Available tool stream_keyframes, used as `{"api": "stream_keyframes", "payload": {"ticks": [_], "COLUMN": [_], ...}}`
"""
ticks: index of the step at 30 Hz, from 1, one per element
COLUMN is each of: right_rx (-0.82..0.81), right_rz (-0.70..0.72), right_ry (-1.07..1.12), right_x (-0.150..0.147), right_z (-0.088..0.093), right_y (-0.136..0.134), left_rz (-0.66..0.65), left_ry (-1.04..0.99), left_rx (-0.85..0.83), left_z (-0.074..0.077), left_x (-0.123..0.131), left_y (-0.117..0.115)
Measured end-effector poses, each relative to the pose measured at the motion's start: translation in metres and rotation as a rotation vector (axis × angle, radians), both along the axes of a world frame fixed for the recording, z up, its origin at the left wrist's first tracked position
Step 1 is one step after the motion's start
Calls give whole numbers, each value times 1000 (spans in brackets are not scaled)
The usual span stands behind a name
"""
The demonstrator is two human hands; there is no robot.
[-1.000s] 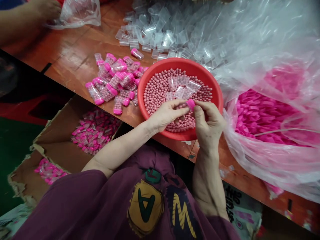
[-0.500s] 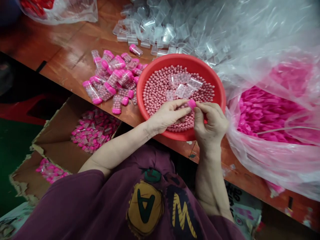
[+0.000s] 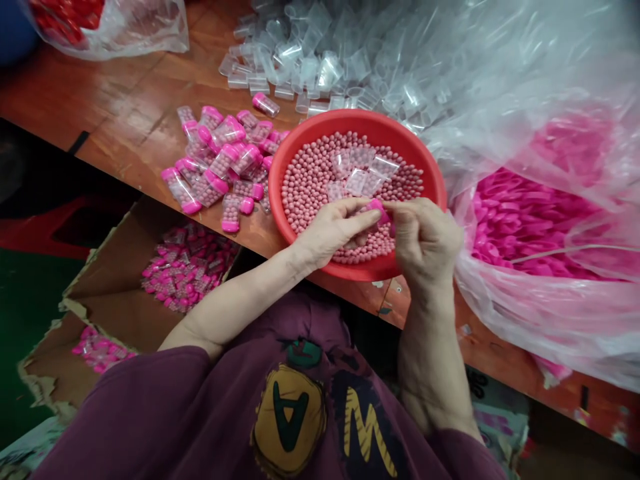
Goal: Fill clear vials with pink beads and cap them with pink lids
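My left hand [image 3: 333,230] is closed on a small bottle with a pink cap [image 3: 379,211], over the front part of a red bowl [image 3: 280,193]. The fingers hide most of the bottle. Right beside the cap, my right hand [image 3: 427,237] is pinched; what its fingertips hold, if anything, is too small to tell. Pink beads [image 3: 310,167] fill the bowl, and several clear tubes [image 3: 357,180] lie on them. Left of the bowl is a pile of bead-filled bottles with pink caps [image 3: 220,157].
Clear empty tubes [image 3: 300,63] are heaped behind the bowl. A plastic bag of pink parts [image 3: 530,227] stands at the right. Cardboard boxes [image 3: 117,287] with capped bottles sit below the table edge. A bag with red items [image 3: 120,30] lies at the back left.
My right hand has moved slightly right and the fingers have closed up more beside the cap. The pink cap looks tilted differently in my left hand. The whole view has shifted a little.
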State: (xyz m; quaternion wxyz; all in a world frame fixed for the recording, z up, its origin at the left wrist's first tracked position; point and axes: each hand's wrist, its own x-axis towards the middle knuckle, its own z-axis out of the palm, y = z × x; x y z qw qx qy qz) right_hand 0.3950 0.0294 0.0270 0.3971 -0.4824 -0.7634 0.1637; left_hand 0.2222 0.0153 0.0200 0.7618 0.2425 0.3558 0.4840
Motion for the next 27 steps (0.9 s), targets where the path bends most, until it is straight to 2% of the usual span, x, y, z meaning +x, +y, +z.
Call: {"api": "stream_keyframes", "payload": {"ticks": [4, 7, 10, 12, 14, 17, 19, 23, 25, 27], "right_rx": [-95, -320, -577, -674, -701, -650, -550, -144, -52, -59], "right_rz": [-139, -62, 9, 32, 76, 107, 50, -154, -61, 110], "right_ry": [288, 359, 415, 440, 452, 408, 357, 360, 224, -32], "right_x": [-6, -21, -32, -36, -35, -32, -28, -16, -7, 1], "right_z": [0, 0, 5, 6, 3, -6, -10, -8, -8, -14], "right_y": [16, 25, 26, 23, 20, 21, 23, 15, 5, -6], "left_rz": [-134, -214, -236, -250, -267, -245, -204, -51, 56, 110], "left_ry": [64, 77, 101, 127, 156, 214, 219, 128, 74, 28], "left_rx": [61, 114, 158, 193, 223, 226, 182, 60, 24, 1], "left_z": [2, 3, 2, -1, -2, -3, -3, -5, -7, -9], "left_x": [-2, -2, -3, -3, -2, 3, 7, 10, 9, 8], "left_y": [-3, -6, -6, -5, -3, -1, -1, 1, 4, 7]}}
